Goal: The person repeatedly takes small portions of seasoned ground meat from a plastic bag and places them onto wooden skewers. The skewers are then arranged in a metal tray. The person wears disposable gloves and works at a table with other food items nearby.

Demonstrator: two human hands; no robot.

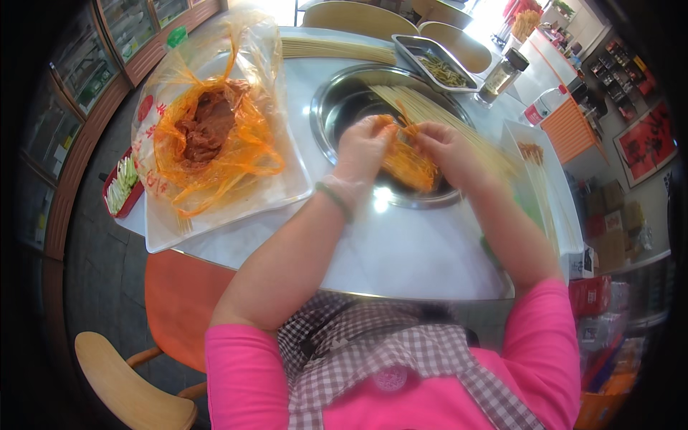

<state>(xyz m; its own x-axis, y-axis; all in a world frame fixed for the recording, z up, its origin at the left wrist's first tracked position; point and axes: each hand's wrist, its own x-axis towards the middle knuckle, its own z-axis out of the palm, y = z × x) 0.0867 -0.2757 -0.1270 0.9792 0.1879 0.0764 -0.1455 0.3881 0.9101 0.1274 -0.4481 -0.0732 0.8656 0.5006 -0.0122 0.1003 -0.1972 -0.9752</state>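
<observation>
My left hand (364,148), in a thin clear glove, grips one side of an orange plastic bag (411,166) above a round steel basin (336,88). On the bag's other side, my right hand (446,148) pinches its gathered top. What the bag contains cannot be made out. Long bamboo skewers (424,105) lie across the basin, passing behind my right hand. To the left, raw marinated meat (207,129) sits in an opened orange bag (177,115) on a white tray (258,207).
A skewer bundle (338,49) lies at the table's back, beside a steel tray (400,45) of green strips and a shaker jar (501,78). At right stands a white container (570,215) with loaded skewers; at far left, a red basket (128,201) with cut greens. Chairs flank the table.
</observation>
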